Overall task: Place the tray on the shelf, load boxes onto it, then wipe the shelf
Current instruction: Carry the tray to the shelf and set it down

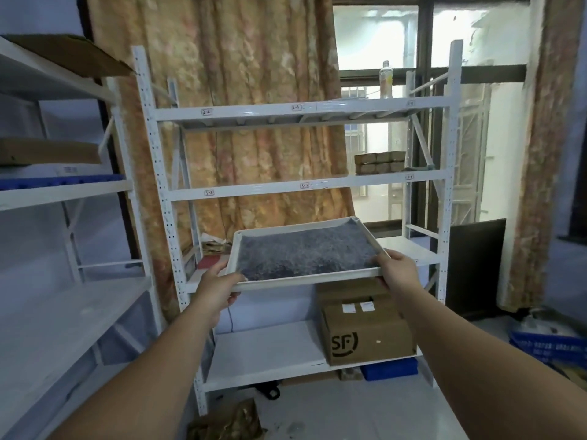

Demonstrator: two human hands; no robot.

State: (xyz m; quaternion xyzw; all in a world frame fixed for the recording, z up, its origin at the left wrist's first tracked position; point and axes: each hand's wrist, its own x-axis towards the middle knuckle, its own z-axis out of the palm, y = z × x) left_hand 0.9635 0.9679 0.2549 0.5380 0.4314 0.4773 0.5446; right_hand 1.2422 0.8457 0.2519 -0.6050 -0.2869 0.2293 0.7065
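Head view: left hand [219, 285] and right hand [398, 269] grip the near corners of the grey-lined tray [301, 254], apparently held just above the white shelf [409, 247]; small boxes [379, 162] sit one level higher.

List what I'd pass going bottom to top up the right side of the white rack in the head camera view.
Blue bin under the rack → SF cardboard box → tray, held by left hand and right hand → stacked brown packs → bottle on the top shelf.
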